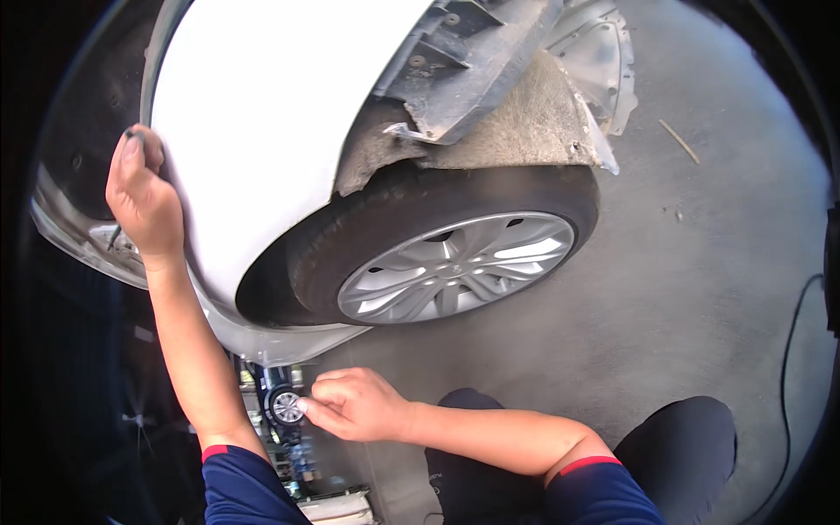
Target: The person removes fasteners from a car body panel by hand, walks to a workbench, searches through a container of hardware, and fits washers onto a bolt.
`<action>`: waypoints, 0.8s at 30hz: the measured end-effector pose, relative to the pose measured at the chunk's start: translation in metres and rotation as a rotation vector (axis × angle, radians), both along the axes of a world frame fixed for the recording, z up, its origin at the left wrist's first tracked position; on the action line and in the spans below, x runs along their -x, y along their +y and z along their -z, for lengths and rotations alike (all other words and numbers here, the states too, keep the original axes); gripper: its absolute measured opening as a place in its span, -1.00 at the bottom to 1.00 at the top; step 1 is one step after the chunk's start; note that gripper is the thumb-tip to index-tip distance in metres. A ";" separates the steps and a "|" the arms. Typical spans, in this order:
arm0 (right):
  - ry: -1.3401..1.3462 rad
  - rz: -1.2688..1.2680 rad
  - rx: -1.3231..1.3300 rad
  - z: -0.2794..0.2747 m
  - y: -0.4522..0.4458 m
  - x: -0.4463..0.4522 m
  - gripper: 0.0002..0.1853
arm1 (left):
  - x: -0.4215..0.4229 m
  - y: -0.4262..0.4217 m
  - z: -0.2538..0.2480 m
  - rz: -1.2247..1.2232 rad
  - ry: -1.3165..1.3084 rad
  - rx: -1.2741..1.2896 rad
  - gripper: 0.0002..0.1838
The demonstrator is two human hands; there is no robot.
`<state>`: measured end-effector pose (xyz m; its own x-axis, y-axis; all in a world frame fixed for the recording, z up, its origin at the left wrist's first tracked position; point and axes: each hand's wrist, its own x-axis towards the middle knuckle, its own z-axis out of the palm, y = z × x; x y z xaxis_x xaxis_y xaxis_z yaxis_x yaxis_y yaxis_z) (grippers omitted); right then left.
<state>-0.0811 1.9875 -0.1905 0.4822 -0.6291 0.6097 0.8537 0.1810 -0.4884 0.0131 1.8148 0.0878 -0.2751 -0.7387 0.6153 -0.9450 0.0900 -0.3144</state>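
Observation:
My left hand [144, 197] is raised at the edge of the white fender [254, 114], its fingers bent and pressed together. A small dark spot shows at the fingertips; whether it is an object or dirt cannot be told. Below the fender, my right hand [354, 404] is closed, thumb against the curled fingers, and anything inside is hidden. The wheel [459, 267], a dark tire with a silver spoked rim, sits beneath the fender. A torn, dirty liner [525, 114] hangs over the tire.
A grey plastic part [599, 61] lies at the upper right. The grey floor [674, 289] has a thin stick [679, 142] on it and a black cable [789, 385] at the right. My bent knees [682, 446] are at the bottom. Another car's wheel [287, 406] shows in the background.

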 end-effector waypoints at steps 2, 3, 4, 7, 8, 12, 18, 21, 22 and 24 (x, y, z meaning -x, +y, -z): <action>0.146 0.041 0.105 0.010 0.011 -0.007 -0.56 | -0.005 0.002 -0.006 0.005 -0.016 -0.051 -0.62; 0.214 0.063 0.138 0.014 0.017 -0.010 -0.56 | -0.002 0.001 -0.001 0.010 0.015 -0.042 -0.63; 0.284 0.080 0.165 0.017 0.021 -0.012 -0.56 | 0.000 -0.001 0.002 0.030 0.035 -0.058 -0.63; 0.568 -0.015 0.219 0.021 0.033 -0.012 -0.64 | 0.007 0.003 -0.002 0.059 0.110 -0.118 -0.62; 0.655 -0.020 0.227 0.020 0.036 -0.010 -0.67 | 0.012 0.004 -0.004 0.030 0.162 -0.133 -0.63; 1.067 -0.245 0.279 0.022 0.037 0.033 -0.53 | 0.007 0.004 -0.013 0.138 0.172 -0.224 -0.64; 1.881 -0.651 0.508 0.077 0.003 0.207 -0.69 | 0.002 -0.005 -0.026 0.248 0.164 -0.290 -0.62; 2.245 -0.376 0.025 0.024 -0.011 0.359 -0.67 | 0.013 -0.008 -0.041 0.190 0.138 -0.379 -0.62; 2.291 -0.313 -0.089 -0.003 -0.009 0.408 -0.67 | 0.015 -0.007 -0.046 0.147 0.145 -0.431 -0.65; 2.208 -0.170 -0.136 -0.021 0.026 0.517 -0.67 | 0.017 0.000 -0.059 0.080 0.146 -0.553 -0.71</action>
